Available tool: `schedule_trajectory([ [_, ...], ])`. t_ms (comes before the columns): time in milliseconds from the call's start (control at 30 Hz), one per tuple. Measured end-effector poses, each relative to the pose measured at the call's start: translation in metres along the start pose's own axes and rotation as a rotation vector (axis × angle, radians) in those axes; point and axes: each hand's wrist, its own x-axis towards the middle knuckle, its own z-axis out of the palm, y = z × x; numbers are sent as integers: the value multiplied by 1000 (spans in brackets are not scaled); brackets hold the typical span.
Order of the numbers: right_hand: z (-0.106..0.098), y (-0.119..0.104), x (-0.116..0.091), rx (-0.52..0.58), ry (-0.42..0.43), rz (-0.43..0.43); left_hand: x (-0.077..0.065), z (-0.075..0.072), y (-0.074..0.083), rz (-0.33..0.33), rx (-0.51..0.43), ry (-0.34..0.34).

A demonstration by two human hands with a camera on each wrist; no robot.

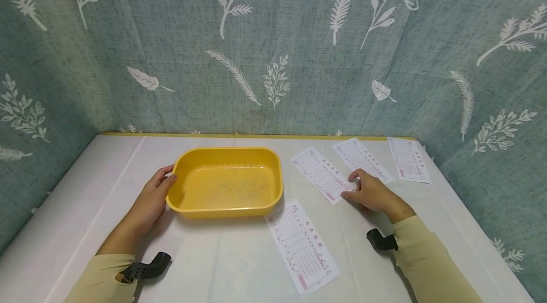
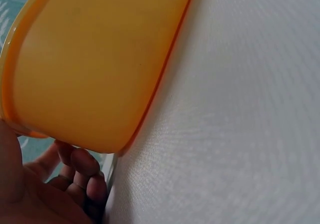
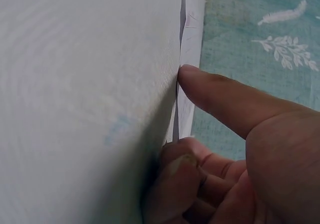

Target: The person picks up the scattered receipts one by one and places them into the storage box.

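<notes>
My left hand (image 1: 150, 198) grips a yellow plastic tub (image 1: 231, 213) by its left end, thumb at the rim and fingers against the outer wall. In the left wrist view, the tub's wall (image 2: 95, 63) rises close beside the white cloth, with curled fingers (image 2: 85, 161) at its end. My right hand (image 1: 372, 192) is at the lower right end of a printed paper slip (image 1: 320, 172), pinching it between thumb and fingers. The right wrist view shows the thumb (image 3: 192, 78) on the edge of the slip (image 3: 186, 106) and the other fingers curled below.
Another printed slip (image 1: 301, 248) lies in front, its upper left corner by the tub. Behind the right hand lie a slip (image 1: 363, 158) and, farther right, one more slip (image 1: 409, 160). A leaf-patterned curtain (image 1: 273, 56) surrounds the white-covered table (image 1: 205, 265).
</notes>
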Motion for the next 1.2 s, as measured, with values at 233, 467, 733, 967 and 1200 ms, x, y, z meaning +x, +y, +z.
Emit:
schedule_trajectory([
  [233, 0, -2, -1, -17, 10, 5, 0, 0, 1, -1, 0, -5],
  [467, 0, -2, 0, -16, 18, -11, 1, 1, 3, -5, 26, -14],
  [733, 0, 1, 2, -25, 23, -3, 1, 3, 2, -8, 30, -25],
  [967, 1, 0, 2, -17, 32, 35, -1, 4, 4, 8, 51, -5],
  [1200, -1, -3, 1, -17, 45, 34, -1, 4, 5, 10, 68, 6],
])
